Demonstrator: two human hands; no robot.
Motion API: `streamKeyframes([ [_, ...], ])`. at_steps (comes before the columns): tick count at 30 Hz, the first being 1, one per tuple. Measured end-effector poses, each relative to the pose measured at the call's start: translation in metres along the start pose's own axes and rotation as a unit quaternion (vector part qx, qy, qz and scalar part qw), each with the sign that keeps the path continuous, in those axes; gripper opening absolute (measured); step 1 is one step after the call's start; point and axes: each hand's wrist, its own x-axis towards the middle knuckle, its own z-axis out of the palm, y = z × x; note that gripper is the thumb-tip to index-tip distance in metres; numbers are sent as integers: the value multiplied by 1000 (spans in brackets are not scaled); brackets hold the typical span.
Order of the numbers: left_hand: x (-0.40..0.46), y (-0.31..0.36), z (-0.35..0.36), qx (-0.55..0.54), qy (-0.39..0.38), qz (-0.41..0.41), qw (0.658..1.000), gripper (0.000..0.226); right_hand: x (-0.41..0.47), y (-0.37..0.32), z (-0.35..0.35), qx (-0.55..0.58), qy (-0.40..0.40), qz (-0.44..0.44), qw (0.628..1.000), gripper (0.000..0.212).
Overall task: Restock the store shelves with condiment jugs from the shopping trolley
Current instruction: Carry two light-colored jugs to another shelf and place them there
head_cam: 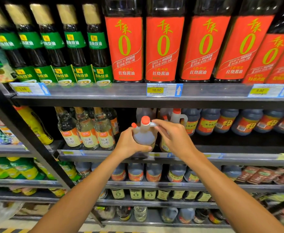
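Translucent plastic jug (143, 133); glossy metal shelf (104, 91)

A translucent plastic condiment jug (144, 133) with an orange-red screw cap, small orange spout cap and moulded loop handle stands upright, held between both grips: the left grip (129, 143) wraps its lower body, the right grip (169, 135) pinches its handle.

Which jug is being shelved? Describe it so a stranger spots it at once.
Find the second shelf, under the red-labelled bottles. Left of its dark jugs, both hands hold a pale jug with an orange cap.
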Motion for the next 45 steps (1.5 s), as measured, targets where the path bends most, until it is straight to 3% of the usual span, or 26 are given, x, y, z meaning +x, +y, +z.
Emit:
streamKeyframes([
  [6,16,-9,3,12,-24,-46,999,95,10,5,10,-55,-3,78,995,16],
  [9,22,-14,3,8,-19,-47,999,90,12,4,12,-57,-28,117,991,21],
  [11,24,-13,2,9,-24,-51,998,80,3,-4,9,-3,10,115,993,26],
  [14,24,-12,3,8,-21,-54,998,69,-24,-11,-5,85,131,83,984,38],
  [18,21,-22,8,-9,-2,-54,998,83,-59,13,-18,133,204,157,957,32],
  [21,16,-19,13,-23,3,-45,999,77,-73,40,-20,176,170,288,926,46],
  [23,11,-19,17,-26,11,-48,998,76,-75,54,-19,181,88,354,913,62],
  [26,7,-25,22,-36,32,-60,997,78,-69,61,-9,159,-48,372,913,70],
  [28,8,-27,21,-47,25,-63,997,77,-62,65,-1,103,-92,361,922,68],
  [32,7,-29,22,-89,10,-70,994,74,-58,82,3,-14,-100,309,946,63],
  [40,3,-29,40,-79,72,-75,991,72,-58,87,4,-42,-87,289,953,61],
  [45,1,-23,37,-44,63,-86,993,78,-62,89,8,-39,-90,292,951,59],
])
